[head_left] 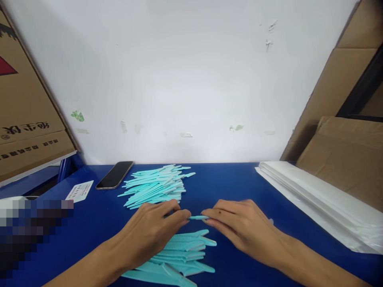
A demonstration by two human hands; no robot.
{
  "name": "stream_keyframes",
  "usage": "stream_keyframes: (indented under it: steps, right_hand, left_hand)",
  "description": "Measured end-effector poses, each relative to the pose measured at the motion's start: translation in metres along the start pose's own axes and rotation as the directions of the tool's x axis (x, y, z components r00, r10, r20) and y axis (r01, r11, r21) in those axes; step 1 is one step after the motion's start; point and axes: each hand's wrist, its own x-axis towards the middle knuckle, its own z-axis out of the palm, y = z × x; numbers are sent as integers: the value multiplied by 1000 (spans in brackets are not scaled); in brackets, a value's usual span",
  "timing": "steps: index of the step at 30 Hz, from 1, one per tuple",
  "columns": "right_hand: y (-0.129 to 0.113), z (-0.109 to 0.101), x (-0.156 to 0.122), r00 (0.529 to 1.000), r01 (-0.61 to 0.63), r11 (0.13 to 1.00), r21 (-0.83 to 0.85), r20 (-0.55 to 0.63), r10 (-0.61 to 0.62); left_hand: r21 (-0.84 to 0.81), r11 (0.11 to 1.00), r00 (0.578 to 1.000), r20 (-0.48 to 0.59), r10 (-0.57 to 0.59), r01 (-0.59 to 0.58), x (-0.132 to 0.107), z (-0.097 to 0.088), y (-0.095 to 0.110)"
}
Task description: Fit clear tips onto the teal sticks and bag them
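Observation:
Between the fingertips of both hands is one thin turquoise eyebrow razor [197, 217], held level above the table. My left hand [155, 223] pinches its left end, and my right hand [239, 223] pinches the right end; the fingers cover both ends. Below and partly behind my left hand lies a near pile of turquoise eyebrow razors [185, 251], most with their wider ends pointing right. A larger pile of the same razors [158, 185] spreads out beyond my left hand.
On the blue table [227, 183] a phone [115, 175] and a white printed card [80, 191] lie at the left. White plastic bags [317, 203] are stacked at the right. Cardboard boxes [26, 99] stand left, more cardboard [344, 155] right; a white wall [191, 79] closes the back.

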Motion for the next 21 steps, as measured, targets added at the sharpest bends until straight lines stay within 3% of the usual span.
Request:
stream_keyframes:
  steps: [7, 16, 21]
  right_hand:
    - [-11, 7, -1, 998, -17, 997, 75, 57, 12]
    - [-16, 14, -5, 998, -31, 991, 129, -58, 38]
    - [-14, 13, -6, 999, -31, 992, 119, -37, 36]
  left_hand:
    - [-34, 992, 990, -80, 118, -121, 0, 0, 6]
    - [-9, 991, 986, -104, 130, -132, -4, -2, 11]
    - [-32, 993, 989, -95, 110, -114, -1, -1, 12]
